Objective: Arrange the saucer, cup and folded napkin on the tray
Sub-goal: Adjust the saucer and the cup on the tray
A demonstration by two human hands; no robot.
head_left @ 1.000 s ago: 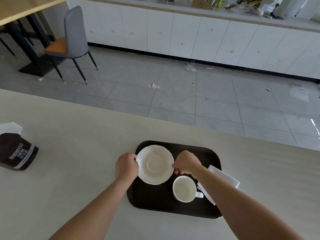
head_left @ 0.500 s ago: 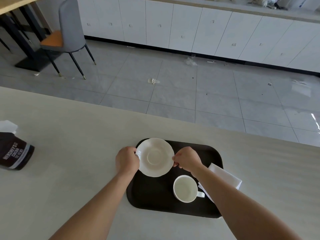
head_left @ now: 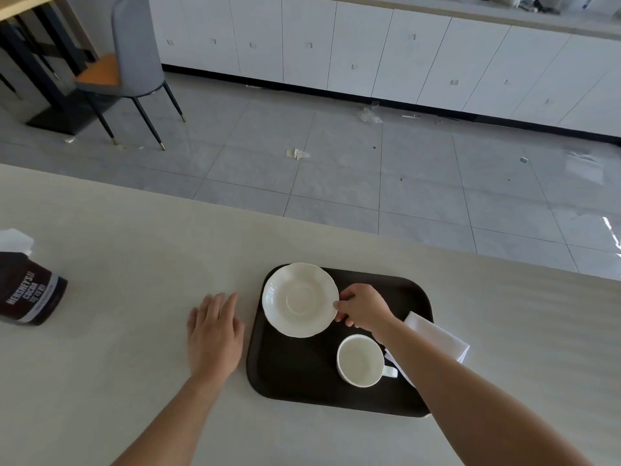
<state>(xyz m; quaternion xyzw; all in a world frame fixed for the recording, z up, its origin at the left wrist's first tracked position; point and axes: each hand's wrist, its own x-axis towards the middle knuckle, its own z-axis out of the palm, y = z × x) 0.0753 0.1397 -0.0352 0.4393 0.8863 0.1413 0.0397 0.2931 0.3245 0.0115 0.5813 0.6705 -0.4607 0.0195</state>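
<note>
Since half a second ago the left hand (head_left: 215,334) has let go, lying open and flat on the surface (head_left: 134,364) beside the tray (head_left: 292,375). Right hand (head_left: 363,309) pinches the saucer (head_left: 300,299) rim at the tray's upper left; cup (head_left: 361,360) and folded napkin (head_left: 437,338) sit lower right.

The left hand (head_left: 215,334) has let go of the saucer (head_left: 300,299) and now lies flat and open on the counter (head_left: 134,264), just left of the tray (head_left: 295,375). The saucer, gripped only by the right hand (head_left: 363,309) at its right rim, has shifted toward the tray's far left corner.
</note>
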